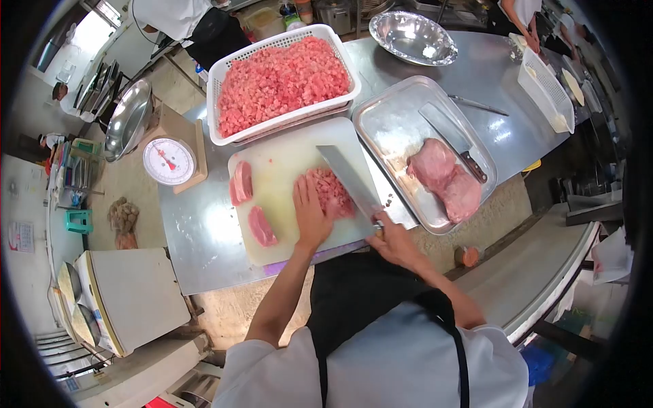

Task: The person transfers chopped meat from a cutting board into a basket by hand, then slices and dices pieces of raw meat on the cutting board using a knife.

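Observation:
My right hand (394, 241) is wrapped round the handle of a cleaver (347, 178), whose broad blade slants up and left along the right side of a pile of diced raw meat (330, 194). On the pile's left side lies my left hand (313, 214), its fingers stretched out and touching the meat. Both are over a white cutting board (292, 146). Two pieces of raw meat, an upper piece (241, 183) and a lower piece (261, 226), rest near the board's left edge.
Behind the board stands a white basket (213, 102) heaped with diced meat. To the right, a metal tray (381, 109) holds large meat pieces (445, 180) and a knife (471, 164). A sharpening steel (479, 105), metal bowl (415, 39) and dial scale (170, 161) are around. Other people work nearby.

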Motion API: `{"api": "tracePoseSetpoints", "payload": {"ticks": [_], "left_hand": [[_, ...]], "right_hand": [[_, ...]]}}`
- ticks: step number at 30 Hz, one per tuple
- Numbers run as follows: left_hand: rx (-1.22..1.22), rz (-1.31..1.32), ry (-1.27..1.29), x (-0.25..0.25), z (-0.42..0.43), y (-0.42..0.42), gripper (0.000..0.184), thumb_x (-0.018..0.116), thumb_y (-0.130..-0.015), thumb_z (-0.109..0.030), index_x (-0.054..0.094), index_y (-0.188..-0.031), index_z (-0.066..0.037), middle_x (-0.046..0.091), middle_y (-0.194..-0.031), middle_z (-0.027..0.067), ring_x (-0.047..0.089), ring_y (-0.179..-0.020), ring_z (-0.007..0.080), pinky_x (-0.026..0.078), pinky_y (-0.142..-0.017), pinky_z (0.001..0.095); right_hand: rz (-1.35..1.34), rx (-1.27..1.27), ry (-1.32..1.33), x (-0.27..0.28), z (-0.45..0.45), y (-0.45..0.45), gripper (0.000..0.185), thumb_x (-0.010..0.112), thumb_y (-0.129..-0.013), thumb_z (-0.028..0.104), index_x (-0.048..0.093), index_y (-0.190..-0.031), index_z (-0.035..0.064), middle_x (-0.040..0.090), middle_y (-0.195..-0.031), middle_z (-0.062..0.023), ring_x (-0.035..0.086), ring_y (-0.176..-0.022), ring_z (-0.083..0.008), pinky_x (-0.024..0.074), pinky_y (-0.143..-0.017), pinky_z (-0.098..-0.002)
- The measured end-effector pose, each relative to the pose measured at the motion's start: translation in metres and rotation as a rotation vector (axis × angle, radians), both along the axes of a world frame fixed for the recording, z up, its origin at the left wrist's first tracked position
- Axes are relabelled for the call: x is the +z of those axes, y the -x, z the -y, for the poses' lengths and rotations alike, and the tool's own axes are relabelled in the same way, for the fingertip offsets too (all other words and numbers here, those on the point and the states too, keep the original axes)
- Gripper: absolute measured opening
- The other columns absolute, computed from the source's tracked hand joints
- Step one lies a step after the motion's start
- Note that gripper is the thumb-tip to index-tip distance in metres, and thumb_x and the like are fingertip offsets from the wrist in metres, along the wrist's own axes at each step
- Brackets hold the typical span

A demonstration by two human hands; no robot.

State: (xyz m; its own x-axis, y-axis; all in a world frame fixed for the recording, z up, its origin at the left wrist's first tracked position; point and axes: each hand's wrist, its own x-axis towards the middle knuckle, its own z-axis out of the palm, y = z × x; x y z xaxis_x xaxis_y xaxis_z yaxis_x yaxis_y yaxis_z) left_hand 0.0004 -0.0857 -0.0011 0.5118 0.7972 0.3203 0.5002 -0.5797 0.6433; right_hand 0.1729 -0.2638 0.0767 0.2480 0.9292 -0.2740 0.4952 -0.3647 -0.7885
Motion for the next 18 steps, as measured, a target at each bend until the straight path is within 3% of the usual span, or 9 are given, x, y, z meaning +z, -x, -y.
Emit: {"api": "tracePoseSetpoints", "payload": {"ticks": [4,5,7,9,12,16,17,18], "left_hand": [[-0.116,-0.297,-0.130,0.018,0.031,0.002,0.104,0.073,-0.084,-0.060,0.031,-0.163,-0.006,0.016,-0.170,0.0289,0.011,-0.155,0.0542,0.013,-0.121,0.0701],[-0.114,-0.329,-0.141,0.014,0.026,0.000,0.107,0.075,-0.082,-0.062,0.032,-0.163,-0.007,0.015,-0.170,0.0294,0.010,-0.155,0.0544,0.012,-0.120,0.0724],[-0.083,-0.403,-0.169,0.010,0.016,-0.005,0.112,0.073,-0.079,-0.070,0.032,-0.164,-0.010,0.014,-0.171,0.0268,0.010,-0.155,0.0543,0.010,-0.119,0.0742],[-0.069,-0.414,-0.132,0.013,0.009,-0.010,0.108,0.074,-0.080,-0.069,0.035,-0.162,-0.010,0.018,-0.170,0.0244,0.014,-0.154,0.0530,0.013,-0.118,0.0737],[-0.029,-0.333,-0.112,0.023,0.010,-0.015,0.103,0.075,-0.081,-0.065,0.038,-0.161,-0.011,0.024,-0.169,0.0209,0.018,-0.154,0.0504,0.016,-0.116,0.0732],[0.113,-0.223,-0.021,0.025,0.027,-0.034,0.102,0.079,-0.079,-0.062,0.042,-0.158,-0.009,0.024,-0.170,0.0200,0.019,-0.155,0.0462,0.013,-0.116,0.0756],[0.150,-0.136,-0.018,0.022,0.025,-0.034,0.099,0.078,-0.080,-0.060,0.041,-0.159,-0.013,0.024,-0.170,0.0180,0.020,-0.156,0.0449,0.013,-0.117,0.0742],[0.185,-0.047,-0.022,0.012,0.019,-0.035,0.097,0.078,-0.081,-0.059,0.041,-0.160,-0.017,0.025,-0.170,0.0161,0.020,-0.156,0.0435,0.012,-0.118,0.0728]], "right_hand": [[-0.344,-0.029,0.020,0.007,0.000,-0.006,0.043,0.073,-0.096,0.026,0.056,-0.129,0.0053,0.062,-0.071,-0.0095,0.064,-0.063,-0.0220,0.0520,-0.060,-0.0374],[-0.515,-0.170,0.189,0.020,0.002,-0.015,0.039,0.071,-0.099,0.029,0.058,-0.127,0.0049,0.061,-0.072,-0.0047,0.060,-0.060,-0.0127,0.0486,-0.055,-0.0285],[-0.689,-0.285,0.104,0.004,0.015,-0.032,0.037,0.068,-0.102,0.029,0.058,-0.128,0.0051,0.060,-0.072,-0.0037,0.057,-0.058,-0.0112,0.0467,-0.053,-0.0264],[-0.916,-0.386,0.031,-0.030,0.031,-0.056,0.035,0.063,-0.105,0.029,0.055,-0.129,0.0051,0.057,-0.072,-0.0028,0.054,-0.055,-0.0114,0.0459,-0.050,-0.0269],[-0.993,-0.493,0.095,-0.044,0.037,-0.056,0.034,0.062,-0.105,0.029,0.052,-0.128,0.0059,0.057,-0.071,-0.0024,0.055,-0.055,-0.0117,0.0458,-0.050,-0.0272],[-0.927,-0.359,0.167,-0.041,0.001,0.018,0.032,0.062,-0.106,0.030,0.050,-0.125,0.0061,0.056,-0.072,-0.0023,0.055,-0.055,-0.0116,0.0464,-0.049,-0.0268],[-1.023,-0.394,0.152,-0.054,-0.006,0.043,0.027,0.062,-0.107,0.030,0.051,-0.118,0.0077,0.056,-0.072,-0.0022,0.055,-0.055,-0.0110,0.0463,-0.049,-0.0265],[-1.048,-0.234,0.083,-0.066,-0.015,0.051,0.032,0.061,-0.107,0.031,0.050,-0.126,0.0068,0.057,-0.073,-0.0030,0.056,-0.056,-0.0112,0.0467,-0.049,-0.0271]]}}
